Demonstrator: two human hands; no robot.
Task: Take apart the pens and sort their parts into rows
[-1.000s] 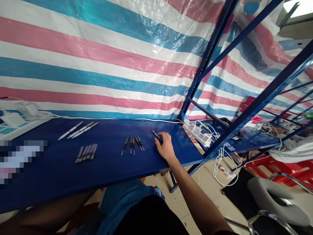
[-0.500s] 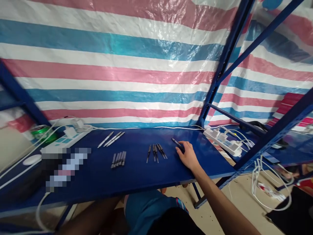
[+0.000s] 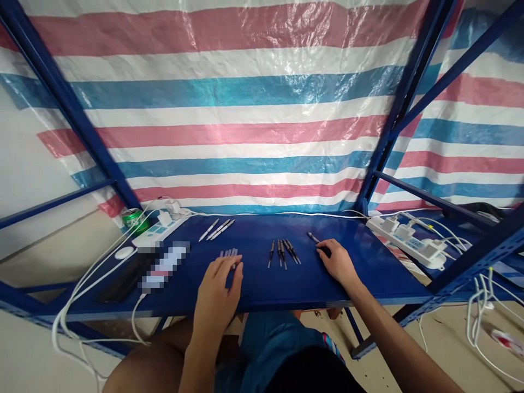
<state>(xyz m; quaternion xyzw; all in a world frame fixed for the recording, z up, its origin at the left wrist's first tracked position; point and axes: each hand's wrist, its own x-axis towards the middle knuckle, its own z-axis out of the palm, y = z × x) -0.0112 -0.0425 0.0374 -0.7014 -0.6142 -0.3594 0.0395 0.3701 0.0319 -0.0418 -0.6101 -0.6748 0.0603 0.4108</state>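
My left hand [image 3: 219, 286] is over a row of clear pen caps [image 3: 226, 253] with dark ends. Thumb and forefinger close around the rightmost of them, and the hand covers most of the row. On the right, my right hand [image 3: 334, 261] rests on the table with its fingers curled round a dark pen [image 3: 313, 237]; one end sticks out past the fingertips. Between the hands lie several dark pen tips with thin points [image 3: 282, 254], fanned on the tabletop. Behind the left hand are 3 white pen barrels [image 3: 221, 230], side by side at a slant.
The blue table [image 3: 262, 292] has a power strip [image 3: 158, 233] and green can [image 3: 135, 220] at left. A phone [image 3: 164, 267], blurred out, lies nearby with a cable. Another power strip [image 3: 405, 243] sits at right beside a blue post [image 3: 393, 131]. A striped sheet [image 3: 245, 131] hangs behind.
My left hand has come into view and reached the clear caps. My right hand stays on the dark pen. The view has turned left.
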